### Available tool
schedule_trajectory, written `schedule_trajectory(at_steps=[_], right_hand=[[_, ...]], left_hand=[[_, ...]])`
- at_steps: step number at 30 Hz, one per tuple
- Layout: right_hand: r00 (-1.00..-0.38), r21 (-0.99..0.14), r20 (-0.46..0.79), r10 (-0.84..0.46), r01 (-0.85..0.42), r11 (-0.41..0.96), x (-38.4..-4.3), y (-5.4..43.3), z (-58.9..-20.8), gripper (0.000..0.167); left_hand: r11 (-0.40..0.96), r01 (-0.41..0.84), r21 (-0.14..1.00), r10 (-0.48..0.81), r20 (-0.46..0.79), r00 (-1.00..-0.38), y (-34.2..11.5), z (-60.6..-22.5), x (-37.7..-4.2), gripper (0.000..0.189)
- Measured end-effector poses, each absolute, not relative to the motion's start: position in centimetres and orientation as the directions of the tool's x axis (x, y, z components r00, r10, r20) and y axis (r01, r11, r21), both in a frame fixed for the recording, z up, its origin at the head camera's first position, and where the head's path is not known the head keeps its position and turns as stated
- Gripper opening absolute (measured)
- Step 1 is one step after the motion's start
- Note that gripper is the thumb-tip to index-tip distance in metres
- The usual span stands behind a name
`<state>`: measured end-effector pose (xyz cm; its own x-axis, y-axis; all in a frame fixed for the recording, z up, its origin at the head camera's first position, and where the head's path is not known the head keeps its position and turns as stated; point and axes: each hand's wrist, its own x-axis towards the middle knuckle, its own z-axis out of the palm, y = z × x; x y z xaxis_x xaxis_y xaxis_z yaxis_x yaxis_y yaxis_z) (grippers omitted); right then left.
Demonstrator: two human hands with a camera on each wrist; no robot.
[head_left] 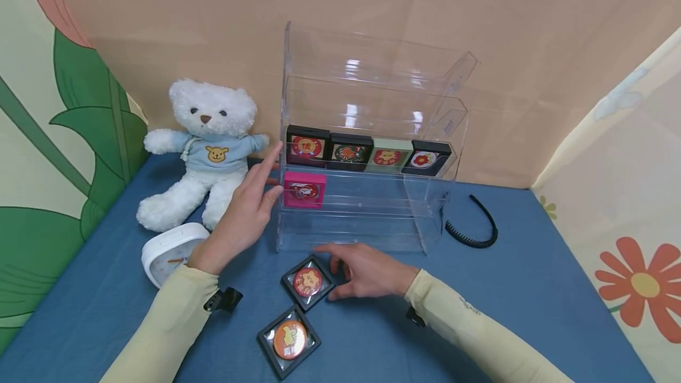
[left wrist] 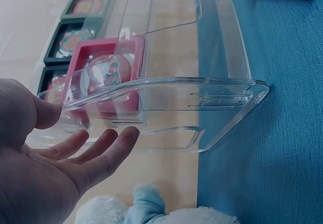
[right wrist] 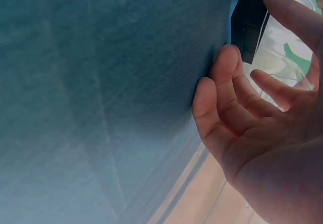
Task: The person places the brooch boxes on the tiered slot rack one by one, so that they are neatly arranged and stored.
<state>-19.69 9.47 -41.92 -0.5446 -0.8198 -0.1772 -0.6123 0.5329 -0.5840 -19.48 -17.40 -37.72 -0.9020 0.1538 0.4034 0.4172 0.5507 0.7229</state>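
Note:
My left hand [head_left: 239,217] is at the left side of a clear tiered display rack [head_left: 351,235], its fingers nearly straight beside the side panel. In the left wrist view, that panel passes between the thumb and the other fingers [left wrist: 113,156]. A pink framed badge [head_left: 304,190] stands on the tier nearest this hand. My right hand [head_left: 367,270] lies low over the blue cloth, loosely bent around the right corner of a black framed badge [head_left: 308,282] with a red round face. A firm hold on it does not show. Another black framed badge [head_left: 289,340], orange-faced, lies just in front.
Higher on the rack stand several framed badges [head_left: 349,151], black and pale green. A white teddy bear [head_left: 207,152] in a blue shirt sits left, behind a white clock [head_left: 172,253] partly covered by my left arm. A black coiled cord [head_left: 476,243] lies right of the rack.

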Motion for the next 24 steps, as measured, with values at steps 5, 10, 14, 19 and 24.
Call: schedule_trajectory(at_steps=[5, 10, 14, 19, 24], right_hand=[[-0.535, -0.565, -0.195, -0.822, -0.624, 0.54, -19.95, 9.06, -41.92, 0.084], [-0.537, -0.544, -0.207, -0.818, -0.632, 0.552, -20.03, 8.78, -41.96, 0.082], [-0.539, -0.531, -0.208, -0.816, -0.639, 0.557, -19.99, 8.71, -41.94, 0.08], [-0.538, -0.523, -0.199, -0.819, -0.649, 0.553, -19.9, 8.76, -42.0, 0.079], [-0.561, -0.533, -0.211, -0.8, -0.621, 0.575, -19.62, 8.92, -41.98, 0.079]], left_hand=[[0.553, 0.421, 0.718, 0.154, 0.409, -0.899, -17.39, -37.68, -19.37, 0.076], [0.549, 0.411, 0.727, 0.153, 0.397, -0.905, -17.41, -37.65, -19.4, 0.075], [0.551, 0.412, 0.726, 0.156, 0.395, -0.905, -17.36, -37.56, -19.38, 0.074], [0.558, 0.41, 0.722, 0.155, 0.395, -0.906, -17.37, -37.67, -19.44, 0.074], [0.556, 0.416, 0.72, 0.157, 0.4, -0.903, -17.32, -37.76, -19.45, 0.074]])
